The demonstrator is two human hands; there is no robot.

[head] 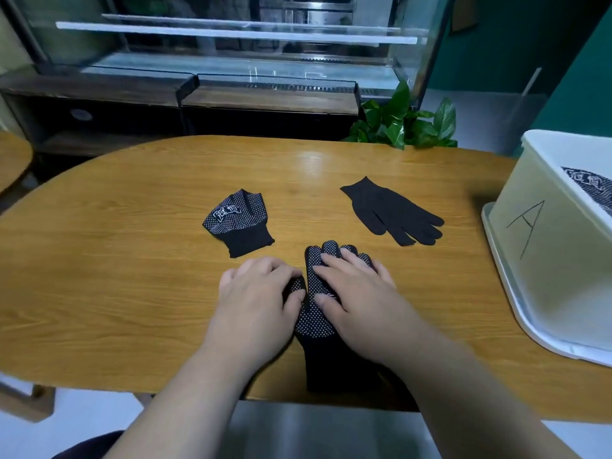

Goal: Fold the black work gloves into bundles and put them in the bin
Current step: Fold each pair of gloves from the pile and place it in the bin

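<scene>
A black glove with white dots (314, 321) lies flat on the wooden table (132, 266), fingers pointing away and cuff toward the near edge. My right hand (351, 289) presses flat on its palm and fingers. At the glove's left side, my left hand (258, 293) has curled fingers and pinches the glove's thumb. A folded dotted glove bundle (238, 223) sits to the far left of my hands. To the far right lies a plain black glove (390, 213), spread flat. The white bin (556, 260) marked "A" stands at the right edge with a dotted glove (592, 187) inside.
A green potted plant (404, 124) stands behind the table's far edge. Beyond it is a glass display cabinet (231, 54) on a dark wooden base. The bin rests on a white lid or tray (516, 313). Another wooden table's edge (13, 157) shows at far left.
</scene>
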